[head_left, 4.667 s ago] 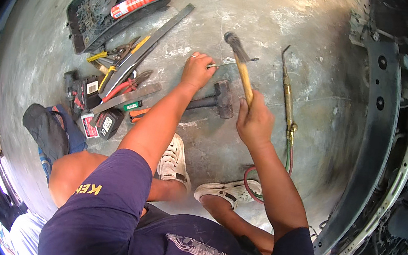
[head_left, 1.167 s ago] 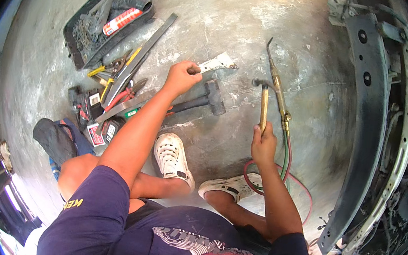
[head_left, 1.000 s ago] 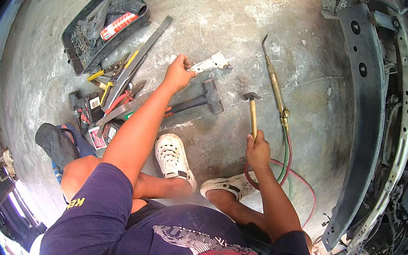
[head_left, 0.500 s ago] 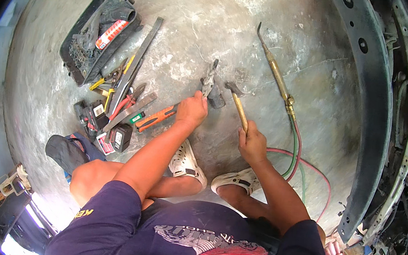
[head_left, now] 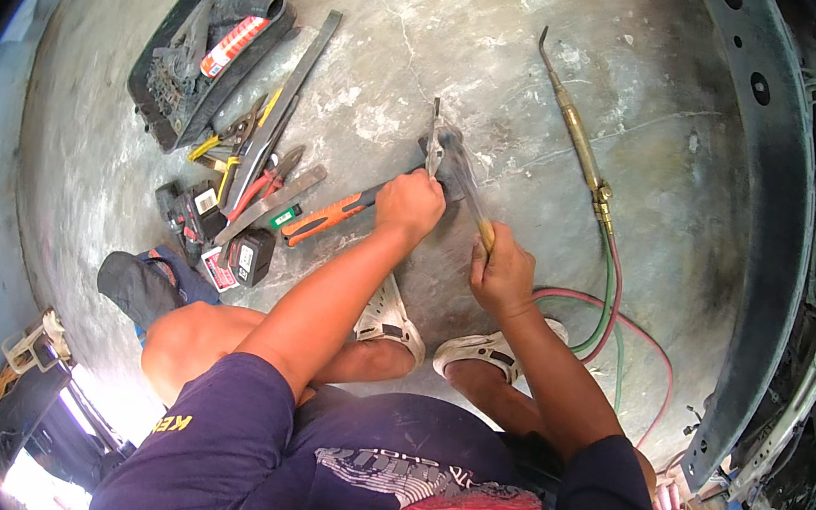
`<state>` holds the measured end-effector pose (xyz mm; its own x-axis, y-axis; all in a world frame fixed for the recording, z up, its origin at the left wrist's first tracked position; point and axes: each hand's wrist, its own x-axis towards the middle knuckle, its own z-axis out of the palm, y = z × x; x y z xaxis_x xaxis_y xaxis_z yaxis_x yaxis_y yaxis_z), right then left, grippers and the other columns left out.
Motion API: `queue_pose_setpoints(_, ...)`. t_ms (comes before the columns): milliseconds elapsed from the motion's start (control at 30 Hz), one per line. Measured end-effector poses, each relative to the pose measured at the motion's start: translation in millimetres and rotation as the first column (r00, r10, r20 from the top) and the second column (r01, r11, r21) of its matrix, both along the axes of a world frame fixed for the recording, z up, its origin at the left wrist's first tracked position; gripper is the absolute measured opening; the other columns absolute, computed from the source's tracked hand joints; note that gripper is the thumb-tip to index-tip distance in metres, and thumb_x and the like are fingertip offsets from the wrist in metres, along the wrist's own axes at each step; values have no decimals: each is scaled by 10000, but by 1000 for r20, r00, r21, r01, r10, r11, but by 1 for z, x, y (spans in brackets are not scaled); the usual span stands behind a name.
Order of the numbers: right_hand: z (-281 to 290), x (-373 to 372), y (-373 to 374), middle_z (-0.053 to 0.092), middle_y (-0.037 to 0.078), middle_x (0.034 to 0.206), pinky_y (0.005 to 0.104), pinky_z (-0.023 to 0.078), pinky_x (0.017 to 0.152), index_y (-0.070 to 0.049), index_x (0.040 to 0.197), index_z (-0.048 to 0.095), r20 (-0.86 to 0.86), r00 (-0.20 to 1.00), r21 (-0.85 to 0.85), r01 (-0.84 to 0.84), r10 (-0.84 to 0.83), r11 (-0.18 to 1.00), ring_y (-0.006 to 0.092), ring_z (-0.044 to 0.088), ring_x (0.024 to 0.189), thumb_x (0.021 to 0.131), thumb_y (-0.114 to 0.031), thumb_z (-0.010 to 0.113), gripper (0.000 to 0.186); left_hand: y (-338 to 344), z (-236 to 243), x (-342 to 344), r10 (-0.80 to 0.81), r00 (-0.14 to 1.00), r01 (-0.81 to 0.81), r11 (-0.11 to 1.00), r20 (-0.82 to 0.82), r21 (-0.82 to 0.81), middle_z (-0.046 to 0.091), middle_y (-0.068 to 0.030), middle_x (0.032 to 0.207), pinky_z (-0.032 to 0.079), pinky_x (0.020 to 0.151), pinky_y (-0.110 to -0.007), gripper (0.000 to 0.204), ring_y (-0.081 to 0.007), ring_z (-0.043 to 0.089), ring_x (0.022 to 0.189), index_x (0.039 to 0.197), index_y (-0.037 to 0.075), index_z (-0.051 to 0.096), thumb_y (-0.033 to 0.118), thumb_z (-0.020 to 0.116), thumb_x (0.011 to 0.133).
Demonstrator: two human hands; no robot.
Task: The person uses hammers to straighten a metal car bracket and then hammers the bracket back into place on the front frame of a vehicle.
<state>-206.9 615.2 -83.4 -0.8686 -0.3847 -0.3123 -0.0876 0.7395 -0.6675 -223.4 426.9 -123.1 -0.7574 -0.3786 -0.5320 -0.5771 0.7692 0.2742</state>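
Observation:
My left hand (head_left: 410, 203) is closed around silver locking pliers (head_left: 433, 155). A thin dark metal piece (head_left: 436, 107) sticks out of their jaws, pointing away from me. In my right hand (head_left: 504, 269) is a hammer (head_left: 485, 232), gripped by its wooden handle. Its head is smeared by motion right beside the pliers' jaws; whether it touches the metal piece I cannot tell. Under my left hand, on the concrete floor, lies a larger hammer (head_left: 326, 221) with an orange and black handle. Its dark head is partly hidden beneath the pliers and the smaller hammer.
A brass torch (head_left: 575, 133) with red and green hoses lies to the right. At left are a black bin (head_left: 158, 111) of scraps, several hand tools, a flat metal bar (head_left: 284, 105), a cordless drill (head_left: 181, 219) and a battery (head_left: 249, 257). A long dark panel (head_left: 766, 246) stands far right.
The hammer in my right hand has swung left, its head now close against the pliers' jaws. The pliers have turned slightly upright. The whole view has shifted a little.

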Motion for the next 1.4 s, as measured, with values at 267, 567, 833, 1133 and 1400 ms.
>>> queue_pose_setpoints(267,-6,3,-1,662,236,755,587,495,667,-61,1053,508,-13,998,-20,56,-56,998,485,651,717,985,-215,584,185,3,3,-1,-47,999,47,999,-6,11,725,-268,895,560,810,-536,334,-456,709,880,899,6,727,287,560,968)
queue_pose_setpoints(567,6,12,0,687,229,814,579,523,686,-54,1024,494,59,998,47,14,-17,999,469,678,751,972,-218,584,194,2,8,0,-33,999,32,998,30,52,729,-259,922,552,847,-530,336,-454,706,904,921,7,733,297,570,966)
queue_pose_setpoints(833,-4,22,1,681,220,787,575,525,680,-57,1035,488,41,999,72,17,-20,997,462,676,735,967,-205,592,193,3,0,4,7,998,-11,998,60,57,721,-272,920,552,838,-534,315,-467,698,902,949,9,734,294,601,933)
queue_pose_setpoints(1133,-12,15,4,677,222,767,580,519,671,-58,1068,487,32,999,70,35,-38,997,467,669,711,960,-191,596,203,7,10,-1,-6,995,-2,997,103,83,731,-259,969,551,875,-529,337,-445,707,946,970,21,747,310,576,937)
queue_pose_setpoints(1400,-8,5,5,673,247,763,598,512,689,-51,1084,473,95,993,136,61,-74,989,493,659,724,966,-189,577,209,17,6,5,-64,998,63,995,21,75,727,-267,903,572,828,-520,314,-450,715,883,894,9,760,281,603,906)
